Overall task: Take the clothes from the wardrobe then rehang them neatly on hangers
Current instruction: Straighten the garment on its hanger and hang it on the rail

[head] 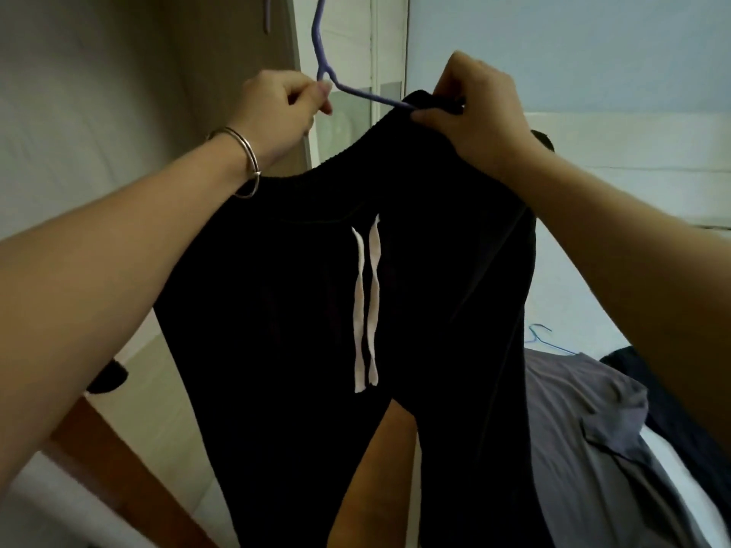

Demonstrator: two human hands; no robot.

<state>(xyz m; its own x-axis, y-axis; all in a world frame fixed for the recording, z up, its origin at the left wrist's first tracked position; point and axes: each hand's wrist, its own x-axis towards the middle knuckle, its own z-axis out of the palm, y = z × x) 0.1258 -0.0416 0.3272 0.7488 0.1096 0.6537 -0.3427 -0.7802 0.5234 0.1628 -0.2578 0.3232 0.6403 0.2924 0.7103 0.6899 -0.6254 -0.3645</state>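
Note:
Black drawstring trousers [316, 294] with two white cords hang in front of me at arm's length. A purple hanger [322, 45] rises above them, its hook running out of the top of the frame. My left hand [277, 108], with a metal bangle on the wrist, pinches the hanger just below its neck. My right hand [478, 108] grips the waistband together with the hanger's right arm. The hanger's left arm is hidden behind my left hand and the fabric.
A bed with a pale sheet [593, 239] lies to the right. On it rest a grey garment [585, 421], a dark garment [648, 377] and a blue hanger [544, 338]. A beige wardrobe panel [118, 73] stands at left, with brown floor [118, 468] below.

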